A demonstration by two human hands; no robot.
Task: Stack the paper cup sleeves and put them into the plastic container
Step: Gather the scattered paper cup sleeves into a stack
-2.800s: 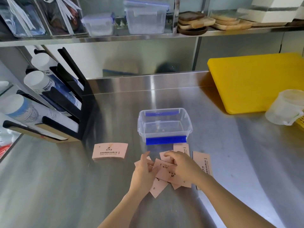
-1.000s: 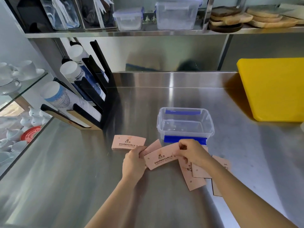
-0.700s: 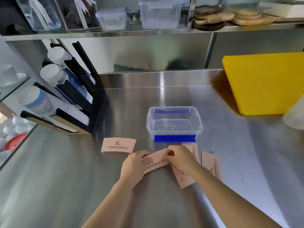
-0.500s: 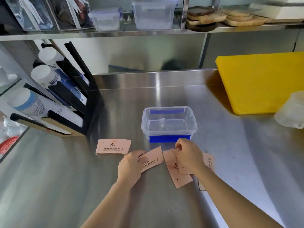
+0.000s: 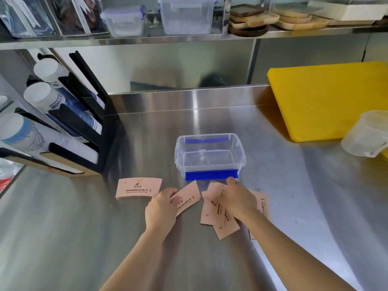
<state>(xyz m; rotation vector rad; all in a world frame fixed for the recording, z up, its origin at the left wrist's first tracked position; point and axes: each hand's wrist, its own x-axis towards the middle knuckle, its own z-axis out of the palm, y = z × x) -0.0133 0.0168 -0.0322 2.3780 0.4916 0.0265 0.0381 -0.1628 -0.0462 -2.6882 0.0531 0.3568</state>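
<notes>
Gathering step: left hand (image 5: 160,208) pinches one pink sleeve (image 5: 186,198); right hand (image 5: 235,201), fingers spread flat, presses the loose sleeves (image 5: 214,215), about four, overlapping on the tabletop (image 5: 63,238). Best squared edge to edge before lifting. One neat sleeve stack (image 5: 138,188) just left. One empty plastic container (image 5: 210,155) beyond.

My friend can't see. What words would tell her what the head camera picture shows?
A person's left hand holds one pink paper cup sleeve while the right hand rests on loose pink sleeves on a steel counter. An empty clear plastic container sits behind; a neat sleeve stack lies left.
</notes>
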